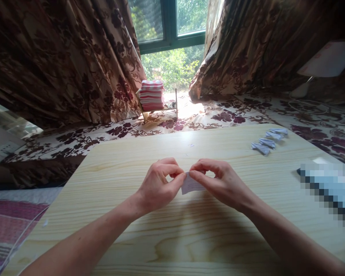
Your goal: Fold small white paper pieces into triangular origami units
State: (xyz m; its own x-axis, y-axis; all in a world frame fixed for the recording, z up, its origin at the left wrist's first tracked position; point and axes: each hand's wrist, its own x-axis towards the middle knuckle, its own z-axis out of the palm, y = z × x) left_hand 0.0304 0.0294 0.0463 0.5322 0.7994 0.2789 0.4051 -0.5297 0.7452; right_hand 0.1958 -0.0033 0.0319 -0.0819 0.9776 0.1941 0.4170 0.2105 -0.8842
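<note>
Between my two hands, just above the table, is a small piece of white paper with faint printed lines. My left hand pinches its upper left corner between thumb and forefinger. The thumb and forefinger of my right hand are closed on its top edge, close beside the left fingertips. Part of the paper's right side is hidden behind my right hand. Several folded white paper pieces lie at the far right of the table.
The pale wood-grain table fills the foreground. A pixelated flat object lies at its right edge. Tiny paper scraps lie beyond my hands. Behind stand a small rack with folded pink-and-white cloths, a lamp and floral curtains.
</note>
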